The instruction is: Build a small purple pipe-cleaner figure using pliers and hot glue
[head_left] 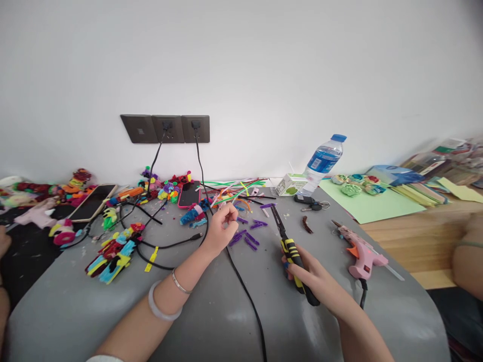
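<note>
Yellow-black pliers (290, 251) slant in the right grip (312, 274).

Looks forward and down from the wearer's head, across the grey desk (215, 311), facing the white wall (241, 90) almost squarely; takes in left hand (222, 229) and right hand (317, 276) from behind and above, close by, with a wide sweep sideways.
</note>
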Demonstrator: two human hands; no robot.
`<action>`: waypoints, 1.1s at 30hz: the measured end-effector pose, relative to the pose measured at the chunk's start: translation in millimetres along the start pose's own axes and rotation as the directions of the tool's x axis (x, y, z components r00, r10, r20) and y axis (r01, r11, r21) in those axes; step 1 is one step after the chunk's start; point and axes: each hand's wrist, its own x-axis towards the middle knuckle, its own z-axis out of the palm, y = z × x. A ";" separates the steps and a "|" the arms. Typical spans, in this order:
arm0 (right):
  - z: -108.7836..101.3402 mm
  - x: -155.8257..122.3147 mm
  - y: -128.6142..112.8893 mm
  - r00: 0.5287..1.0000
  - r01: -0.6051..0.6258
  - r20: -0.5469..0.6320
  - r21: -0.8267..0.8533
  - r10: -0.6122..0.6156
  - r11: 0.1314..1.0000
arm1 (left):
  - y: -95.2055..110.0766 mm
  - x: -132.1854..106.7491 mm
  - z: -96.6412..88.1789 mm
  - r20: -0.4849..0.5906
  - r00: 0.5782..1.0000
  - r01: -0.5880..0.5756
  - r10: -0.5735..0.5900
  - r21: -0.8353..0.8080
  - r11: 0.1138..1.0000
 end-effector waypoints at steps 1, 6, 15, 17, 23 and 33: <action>0.1 -0.3 -0.6 1.000 -0.001 0.001 -0.003 0.001 1.000 | 0.3 0.2 0.1 0.003 1.000 -0.010 0.010 0.016 1.000; 0.8 -0.9 -2.9 1.000 -0.007 0.014 -0.027 0.007 1.000 | 2.3 0.5 0.6 0.004 0.999 -0.050 0.050 0.027 0.998; -0.1 -1.8 -4.8 0.999 -0.025 0.028 -0.036 0.026 0.999 | 5.0 1.1 -2.3 -0.016 0.995 -0.096 0.098 0.084 0.992; 0.0 -1.8 -4.4 0.999 -0.026 0.018 -0.037 0.026 0.999 | 4.8 1.0 -2.3 -0.027 0.995 -0.098 0.100 0.085 0.992; 0.4 -1.6 -5.4 1.000 -0.020 0.005 -0.012 0.020 1.000 | 3.6 0.2 -1.4 -0.066 0.997 -0.030 0.034 0.073 0.997; -0.2 -1.5 -6.8 1.000 -0.016 0.009 -0.015 0.016 1.000 | -1.4 -1.5 0.3 -0.058 0.998 0.020 -0.018 0.039 0.999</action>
